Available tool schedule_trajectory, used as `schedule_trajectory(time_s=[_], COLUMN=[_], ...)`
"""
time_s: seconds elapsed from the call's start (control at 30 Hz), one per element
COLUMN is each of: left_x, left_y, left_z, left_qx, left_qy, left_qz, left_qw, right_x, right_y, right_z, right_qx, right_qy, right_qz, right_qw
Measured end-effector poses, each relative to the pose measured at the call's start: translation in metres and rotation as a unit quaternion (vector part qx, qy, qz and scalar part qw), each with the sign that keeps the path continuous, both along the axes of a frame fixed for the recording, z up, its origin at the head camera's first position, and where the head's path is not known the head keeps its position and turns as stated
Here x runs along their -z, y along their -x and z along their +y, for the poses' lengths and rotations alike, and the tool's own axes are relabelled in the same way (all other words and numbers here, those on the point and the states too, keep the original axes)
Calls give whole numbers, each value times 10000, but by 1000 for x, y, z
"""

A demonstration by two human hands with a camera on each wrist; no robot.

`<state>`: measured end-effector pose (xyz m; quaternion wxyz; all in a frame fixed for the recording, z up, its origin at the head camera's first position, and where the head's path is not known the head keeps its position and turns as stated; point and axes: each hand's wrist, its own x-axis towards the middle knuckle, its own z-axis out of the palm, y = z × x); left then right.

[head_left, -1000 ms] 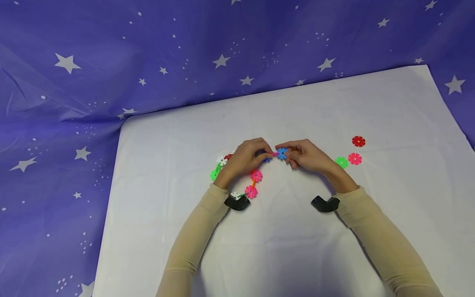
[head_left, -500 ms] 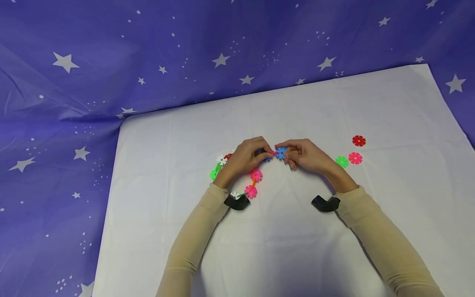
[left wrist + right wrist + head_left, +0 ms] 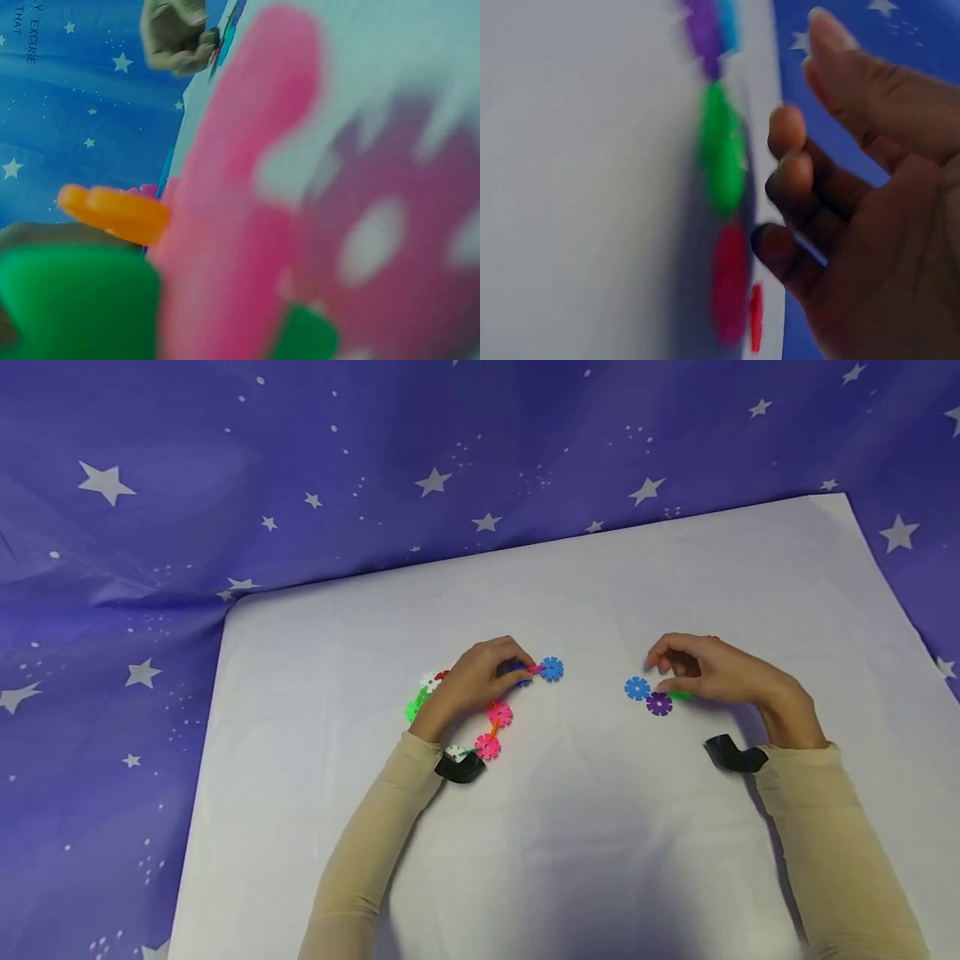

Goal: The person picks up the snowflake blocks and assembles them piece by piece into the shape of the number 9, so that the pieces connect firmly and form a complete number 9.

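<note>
My left hand pinches a pink snowflake disc seen edge-on, with a light blue disc slotted onto its right side. Further linked discs curve round and under that wrist, among them a dark blue disc, pink discs and an orange disc. Close up in the left wrist view are a blurred pink disc and a green disc. My right hand is apart from the chain, fingers loosely bent and holding nothing, over loose discs; a green disc lies beside its fingers.
A loose blue disc and purple disc lie just left of the right hand. A pink disc and red disc lie beyond, mostly hidden in the head view. The white cloth meets a starry purple backdrop.
My right hand has let go of the light blue disc and moved right, over the loose discs. Blue and purple loose discs now show. My left hand keeps its pinch on the chain.
</note>
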<state>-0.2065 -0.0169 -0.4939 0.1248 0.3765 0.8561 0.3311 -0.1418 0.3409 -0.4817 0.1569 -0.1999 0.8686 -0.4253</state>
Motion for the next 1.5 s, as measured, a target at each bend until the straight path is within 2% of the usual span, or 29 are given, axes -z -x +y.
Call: schedule_trajectory(time_s=[0.13,0.3,0.37,0.43,0.5,0.6,0.7,0.9,1.17,1.33,1.5], left_x=[-5,-14,-19,-22,-24,-23,-19,-12,-10,-9,-7], left_y=[1,1,2,2,1,-3,-6,-9,-10,-8,-8], left_z=[-3,-12,-14,-9,2,21,34,36,32,29,24], left_qx=[7,97,120,170,246,413,396,-17,-87,-196,-278], left_qy=[135,-133,-230,-35,418,1159,1536,1510,1329,1246,1239], left_qz=[35,57,76,114,98,93,153,395,560,560,488], left_qw=[9999,9998,9996,9998,9988,9924,9872,9877,9895,9904,9907], right_x=[7,4,3,3,3,4,6,6,0,2,8], right_y=[-4,-3,-4,-5,-9,-13,-14,-10,-6,-3,-1], right_z=[-1,-19,-22,-21,-18,-15,-17,-31,-39,-40,-42], right_qx=[-43,67,42,56,126,175,164,218,596,695,713], right_qy=[-359,-1359,-1518,-1558,-1596,-1591,-1479,-1651,-1897,-1851,-1622], right_qz=[320,255,288,337,373,438,465,338,137,232,562], right_qw=[9988,9904,9880,9872,9864,9861,9878,9855,9799,9800,9826])
